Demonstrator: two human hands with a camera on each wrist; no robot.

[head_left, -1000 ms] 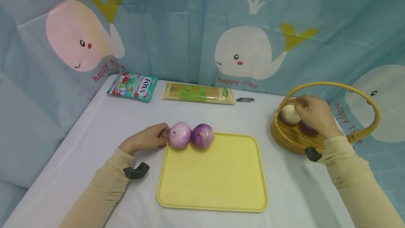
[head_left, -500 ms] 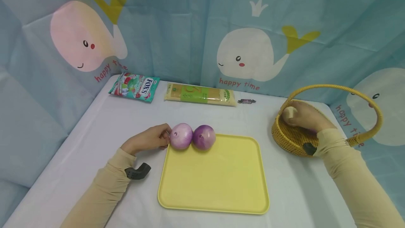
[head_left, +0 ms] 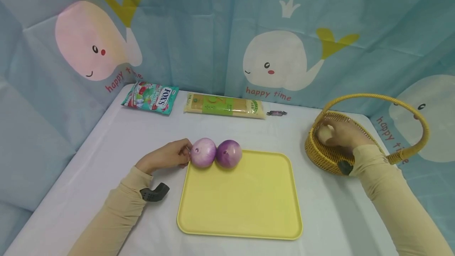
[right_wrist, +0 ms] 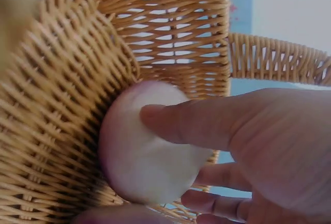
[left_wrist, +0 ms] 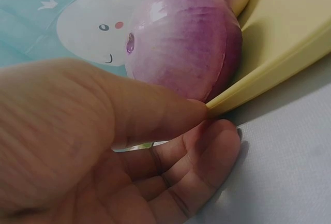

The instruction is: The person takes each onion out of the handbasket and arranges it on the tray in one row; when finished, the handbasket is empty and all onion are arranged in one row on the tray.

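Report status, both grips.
Left grip pinching yellow tray edge. Right grip holding onion inside basket. Lighter onion, darker onion on tray. Basket handle possibly obstructing lift.

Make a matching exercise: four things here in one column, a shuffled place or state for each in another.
Things
1. yellow rectangular tray
2. tan woven wicker basket
3. white-and-purple round onion
4. glossy teal FOX'S bag

Places and states
A. gripped in the right hand
B. at the white table's far left
C. bearing two round purple onions
D. right of the tray, handle arching up

Pairs: 1-C, 2-D, 3-A, 4-B
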